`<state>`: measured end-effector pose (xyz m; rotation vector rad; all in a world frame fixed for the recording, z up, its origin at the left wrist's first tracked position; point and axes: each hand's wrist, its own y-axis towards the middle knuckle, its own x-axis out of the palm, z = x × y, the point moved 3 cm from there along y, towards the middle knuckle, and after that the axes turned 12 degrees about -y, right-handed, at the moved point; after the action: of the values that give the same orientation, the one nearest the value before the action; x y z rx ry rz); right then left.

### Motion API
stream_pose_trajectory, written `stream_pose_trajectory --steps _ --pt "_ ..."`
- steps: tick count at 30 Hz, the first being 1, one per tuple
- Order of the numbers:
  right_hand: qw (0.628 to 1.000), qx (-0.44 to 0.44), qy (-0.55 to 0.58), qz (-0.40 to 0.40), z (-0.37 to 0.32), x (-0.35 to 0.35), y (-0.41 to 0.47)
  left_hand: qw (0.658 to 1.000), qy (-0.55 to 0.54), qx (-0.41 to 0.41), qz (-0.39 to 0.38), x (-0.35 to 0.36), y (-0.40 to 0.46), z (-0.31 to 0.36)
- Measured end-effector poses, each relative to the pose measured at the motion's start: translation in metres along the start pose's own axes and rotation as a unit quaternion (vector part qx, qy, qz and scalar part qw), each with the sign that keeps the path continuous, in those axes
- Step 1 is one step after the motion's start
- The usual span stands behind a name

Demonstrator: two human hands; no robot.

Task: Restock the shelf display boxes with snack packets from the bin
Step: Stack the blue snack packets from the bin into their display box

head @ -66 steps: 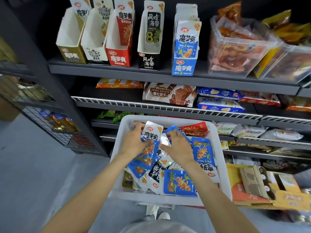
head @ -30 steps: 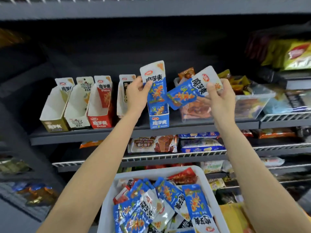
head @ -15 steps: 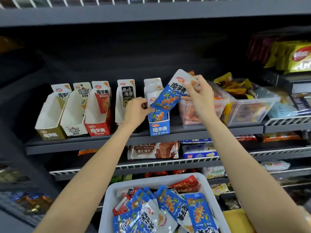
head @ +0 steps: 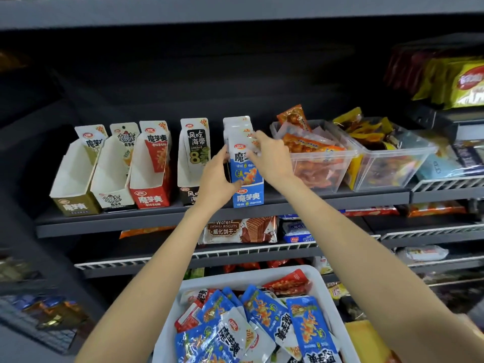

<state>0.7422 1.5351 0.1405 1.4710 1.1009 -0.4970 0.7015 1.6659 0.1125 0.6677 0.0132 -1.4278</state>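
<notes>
Both hands reach up to the blue display box (head: 248,196) on the dark shelf (head: 131,221): the left hand (head: 217,176) has its grip curled against the box's left side, thumb on the front blue packet (head: 245,167), while the right hand (head: 271,155) pinches the white tops of the packets standing in that box. Just left of the left grip stand the black (head: 189,189), red (head: 149,197), white (head: 112,200) and olive (head: 74,205) display boxes. Well below both grips, the white bin (head: 324,297) holds more blue snack packets (head: 264,313).
</notes>
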Motion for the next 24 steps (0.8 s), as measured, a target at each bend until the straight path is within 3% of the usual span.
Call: stream_pose_trajectory --steps 4,8,13,16,19,22,24 --pt "1.0 0.007 -0.028 -0.002 -0.005 0.014 -0.009 1.0 0.022 -0.007 0.006 0.003 -0.001 -0.001" --pt "0.996 0.012 0.05 0.079 -0.001 0.009 -0.036 0.997 0.068 -0.026 0.036 -0.002 -0.009 -0.01" --pt "0.979 -0.006 0.13 0.156 -0.003 -0.003 -0.103 0.975 0.069 0.119 0.174 -0.012 -0.065 0.011" --pt "0.986 -0.01 0.148 0.072 0.002 0.004 -0.148 0.958 0.089 0.2 0.186 -0.014 -0.106 0.006" --pt "0.983 0.004 0.153 -0.104 0.012 0.023 -0.191 0.966 0.112 0.202 0.112 -0.015 -0.149 -0.014" --pt "0.956 0.017 0.146 -0.254 0.02 0.045 -0.233 0.989 0.137 0.05 -0.012 -0.014 -0.192 -0.052" --pt "0.939 0.006 0.121 -0.323 0.02 0.055 -0.257 0.982 0.151 -0.073 -0.091 -0.013 -0.22 -0.08"
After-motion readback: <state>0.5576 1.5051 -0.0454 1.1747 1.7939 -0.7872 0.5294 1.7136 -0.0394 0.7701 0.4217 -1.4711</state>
